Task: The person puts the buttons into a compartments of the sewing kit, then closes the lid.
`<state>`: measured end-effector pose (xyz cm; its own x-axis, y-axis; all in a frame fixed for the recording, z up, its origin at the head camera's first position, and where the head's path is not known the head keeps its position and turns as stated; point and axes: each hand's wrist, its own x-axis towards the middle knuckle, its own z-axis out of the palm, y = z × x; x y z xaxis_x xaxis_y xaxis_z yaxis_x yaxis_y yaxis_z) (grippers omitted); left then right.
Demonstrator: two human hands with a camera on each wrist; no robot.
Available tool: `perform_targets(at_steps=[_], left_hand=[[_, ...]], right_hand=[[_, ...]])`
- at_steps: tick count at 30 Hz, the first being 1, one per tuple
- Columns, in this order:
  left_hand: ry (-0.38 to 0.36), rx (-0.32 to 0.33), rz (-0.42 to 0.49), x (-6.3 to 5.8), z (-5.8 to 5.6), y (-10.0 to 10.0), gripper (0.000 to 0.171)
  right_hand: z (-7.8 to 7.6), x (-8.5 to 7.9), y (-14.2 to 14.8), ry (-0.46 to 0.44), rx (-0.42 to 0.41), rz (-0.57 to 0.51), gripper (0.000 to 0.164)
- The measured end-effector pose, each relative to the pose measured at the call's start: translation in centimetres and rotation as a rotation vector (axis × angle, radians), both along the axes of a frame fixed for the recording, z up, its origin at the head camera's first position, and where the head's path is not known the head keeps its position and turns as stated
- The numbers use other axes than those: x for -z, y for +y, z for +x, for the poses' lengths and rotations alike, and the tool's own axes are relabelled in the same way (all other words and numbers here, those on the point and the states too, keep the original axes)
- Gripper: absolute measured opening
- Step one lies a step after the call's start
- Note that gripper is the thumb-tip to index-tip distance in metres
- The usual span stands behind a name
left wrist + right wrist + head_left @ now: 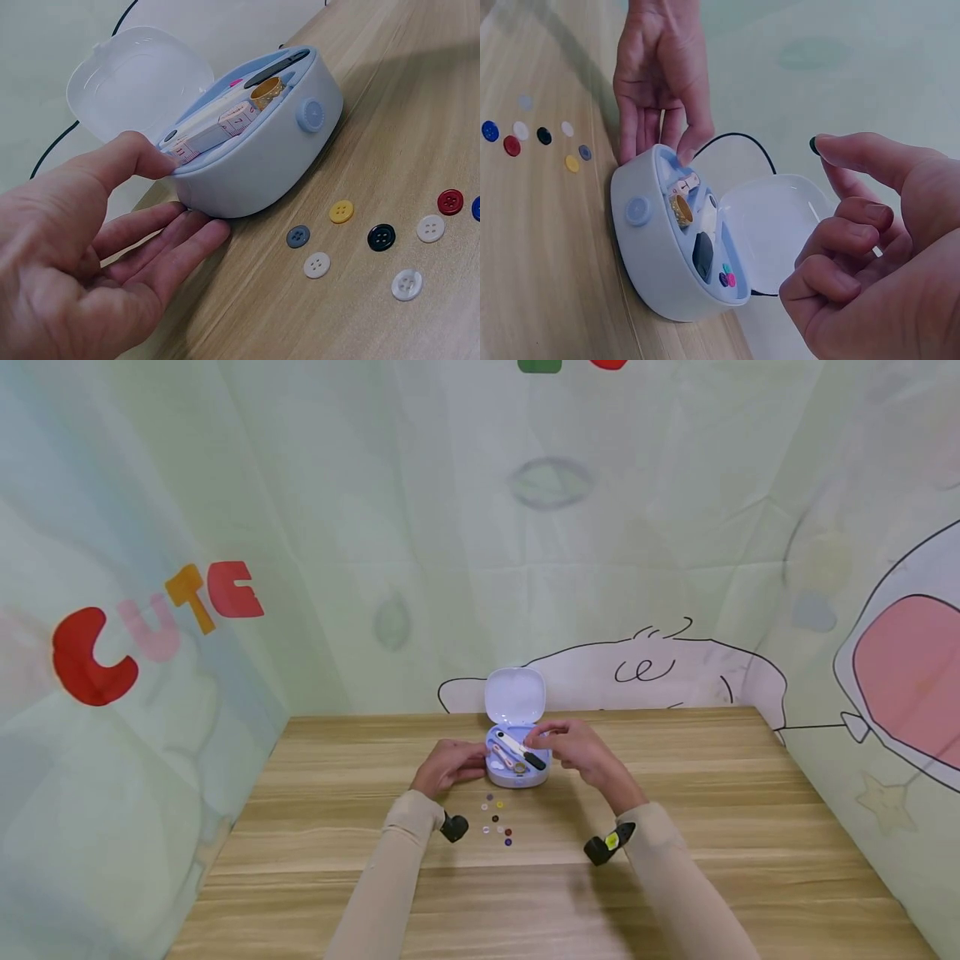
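Note:
A white and light-blue sewing box (262,172) stands on the table with its lid (515,696) raised. My left hand (450,766) holds its left side, thumb at the rim and fingers low against the wall. Over the box's right part is my right hand (577,750), pinching a small dark green button (814,145) between thumb and index finger. Inside the box lie a folded measuring tape (214,136), a gold thimble (268,91) and a white tool with a black end (703,256). Several small buttons (726,279) sit in a compartment at the right.
Several loose buttons lie on the wooden table (330,852) in front of the box, among them a yellow button (341,211), a black button (381,237) and a red button (450,202). A printed curtain (420,635) hangs close behind the box.

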<state>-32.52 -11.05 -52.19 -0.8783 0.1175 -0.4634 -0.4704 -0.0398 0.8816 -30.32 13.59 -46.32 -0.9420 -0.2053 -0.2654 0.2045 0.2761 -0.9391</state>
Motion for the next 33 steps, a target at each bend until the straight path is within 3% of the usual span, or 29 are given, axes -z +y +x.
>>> perform_targets(at_steps=[6, 17, 23, 28, 33], left_hand=[[0.005, -0.003, 0.014, 0.1, 0.0, 0.0, 0.030], [0.009, -0.004, 0.010, 0.0, 0.0, 0.1, 0.030], [0.008, -0.003, 0.011, 0.1, 0.0, 0.0, 0.030], [0.007, -0.006, 0.011, 0.2, 0.0, 0.0, 0.031], [-0.001, -0.007, 0.015, 0.1, -0.1, 0.0, 0.031]], right_hand=[[-0.5, -0.3, 0.3, -0.027, 0.010, -0.096, 0.013], [-2.0, -0.4, 0.4, -0.049, 0.076, -0.121, 0.022], [-2.7, 0.2, 0.7, -0.100, 0.123, -0.141, 0.026], [-3.2, 1.2, 0.7, -0.147, 0.159, -0.221, 0.025], [-3.5, 2.1, 0.7, -0.149, 0.170, -0.254, 0.024]])
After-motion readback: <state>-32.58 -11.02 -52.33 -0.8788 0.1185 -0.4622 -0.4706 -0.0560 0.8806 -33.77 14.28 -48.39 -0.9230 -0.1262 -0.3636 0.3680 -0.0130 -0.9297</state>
